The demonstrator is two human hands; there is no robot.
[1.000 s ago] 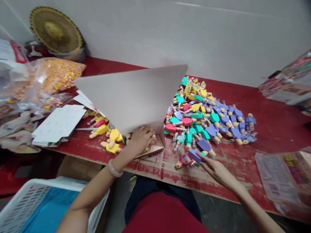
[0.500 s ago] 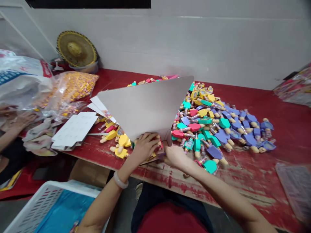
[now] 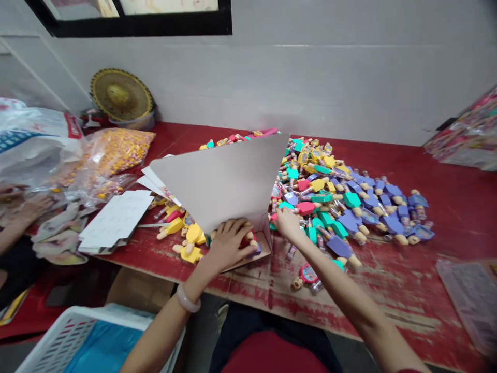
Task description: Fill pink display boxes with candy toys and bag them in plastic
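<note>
Left hand (image 3: 229,244) lies spread on the front of a cardboard box (image 3: 217,189) at centre of the red table (image 3: 450,217). Right hand (image 3: 288,226), fingers bunched, sits just beside the box, over the toy pile (image 3: 334,202); any pinched item cannot be told.

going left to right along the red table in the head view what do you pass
bag of yellow pieces → white die-cut card sheets → yellow figure-shaped toys → left hand → right hand → pile of purple and teal figure-shaped toys → clear plastic packet
</note>
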